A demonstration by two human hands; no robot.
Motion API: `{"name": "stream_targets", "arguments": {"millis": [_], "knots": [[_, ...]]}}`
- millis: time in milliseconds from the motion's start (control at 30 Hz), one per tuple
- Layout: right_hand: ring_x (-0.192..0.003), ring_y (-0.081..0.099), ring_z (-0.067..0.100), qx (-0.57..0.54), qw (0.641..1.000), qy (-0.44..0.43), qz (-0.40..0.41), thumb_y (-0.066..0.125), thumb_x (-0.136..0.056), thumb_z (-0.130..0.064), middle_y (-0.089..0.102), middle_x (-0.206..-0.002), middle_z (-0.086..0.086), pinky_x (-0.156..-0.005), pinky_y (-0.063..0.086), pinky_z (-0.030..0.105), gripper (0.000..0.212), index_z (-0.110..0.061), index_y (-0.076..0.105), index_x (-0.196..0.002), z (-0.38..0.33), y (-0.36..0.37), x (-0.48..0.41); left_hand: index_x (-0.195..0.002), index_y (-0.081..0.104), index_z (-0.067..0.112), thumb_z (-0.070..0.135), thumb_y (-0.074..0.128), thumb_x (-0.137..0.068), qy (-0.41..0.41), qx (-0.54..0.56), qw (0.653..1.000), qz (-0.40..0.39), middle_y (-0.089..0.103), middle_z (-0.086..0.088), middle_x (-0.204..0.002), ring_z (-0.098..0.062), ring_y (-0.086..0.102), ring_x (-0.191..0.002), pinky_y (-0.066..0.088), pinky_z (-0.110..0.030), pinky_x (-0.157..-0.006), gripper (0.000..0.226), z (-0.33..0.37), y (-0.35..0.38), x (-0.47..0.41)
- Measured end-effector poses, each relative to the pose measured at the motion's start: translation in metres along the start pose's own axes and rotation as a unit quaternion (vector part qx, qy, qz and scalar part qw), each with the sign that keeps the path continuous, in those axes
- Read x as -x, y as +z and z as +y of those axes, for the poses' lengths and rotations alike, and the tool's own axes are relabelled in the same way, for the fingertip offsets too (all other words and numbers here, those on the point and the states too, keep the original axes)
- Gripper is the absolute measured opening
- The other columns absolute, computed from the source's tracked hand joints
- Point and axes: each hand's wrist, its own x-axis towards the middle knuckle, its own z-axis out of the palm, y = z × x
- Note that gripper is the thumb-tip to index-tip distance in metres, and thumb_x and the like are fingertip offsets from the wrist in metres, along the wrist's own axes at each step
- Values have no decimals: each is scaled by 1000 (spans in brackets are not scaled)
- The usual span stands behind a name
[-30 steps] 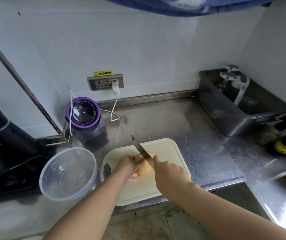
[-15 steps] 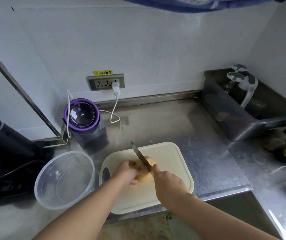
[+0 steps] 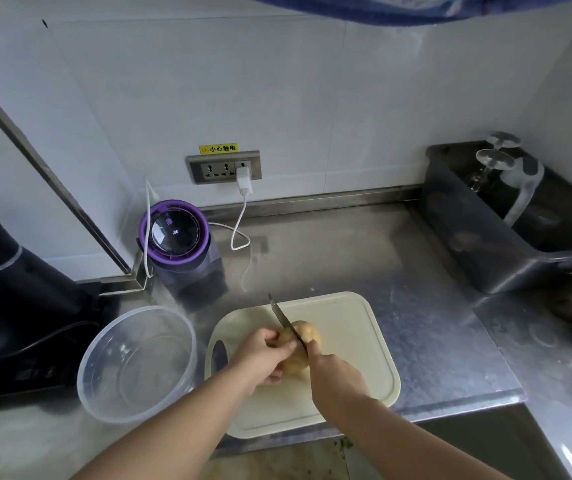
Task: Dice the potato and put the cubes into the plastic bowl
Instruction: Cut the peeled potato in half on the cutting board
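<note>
Right hand (image 3: pixel 338 374): fist wrapped round the knife (image 3: pixel 286 323) handle, blade slanting across the potato (image 3: pixel 307 336).
Left hand (image 3: pixel 263 355): fingers curled on the potato's left side.
Potato: peeled, on the board (image 3: pixel 353 327).
Bowl (image 3: pixel 104 393): just left of the board.

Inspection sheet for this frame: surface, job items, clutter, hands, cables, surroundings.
Surface: steel counter, cream cutting board on it.
Job's things: potato on the board, knife blade across it; plastic bowl left of board, no cubes inside.
Clutter: purple-rimmed appliance; dark bin holding glassware, right; black appliance, far left.
Hands: left hand holds the potato; right hand grips the knife.
Cables: white cable from wall socket down to counter.
Surroundings: white tiled wall.
</note>
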Motion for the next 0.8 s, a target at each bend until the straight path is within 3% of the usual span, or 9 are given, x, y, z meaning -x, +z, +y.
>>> {"name": "stream_targets", "arguments": {"millis": [133,400,533,600,700,800], "knots": [[-108,60,30,9,1000,4,-5,36,-96,-1,58,-121,12,-74,41,33,57,-14,17,-149,0,0,2,-128,49,18,31,66,-90,8,2,1000,10,60,1,-96,-17,60,-69,58,-30,-66,44,-1,2,5],[-107,61,29,6,1000,22,3,31,-98,-1,61,-119,11,-81,46,33,52,-12,20,-147,1,14,0,-128,49,19,28,68,-89,-1,-6,1000,-18,59,2,-99,-22,64,-83,59,-38,-80,45,1,-1,7],[-105,62,30,15,1000,17,10,31,-98,-2,61,-117,11,-79,46,35,46,-12,26,-143,2,13,-2,-130,47,18,29,68,-89,5,-8,1000,-14,59,1,-103,-20,63,-80,59,-36,-77,47,0,-1,7],[-98,63,28,28,999,14,14,33,-98,-1,62,-112,9,-72,45,33,46,-12,27,-142,6,10,2,-132,47,19,30,67,-90,11,-18,1000,-12,59,0,-105,-18,63,-78,59,-32,-72,48,0,-1,8],[-65,52,15,44,999,2,22,40,-98,-1,51,-84,0,-52,38,25,45,-15,28,-138,21,11,15,-135,44,22,31,65,-91,4,-22,999,-27,56,0,-109,-20,64,-88,58,-34,-76,50,3,-3,11],[-61,48,12,29,999,4,33,44,-97,-2,43,-73,-3,-54,43,26,42,-18,31,-134,35,13,23,-141,39,28,35,61,-93,8,-51,997,-52,52,0,-124,-22,59,-104,57,-37,-81,54,5,-6,14]]}}
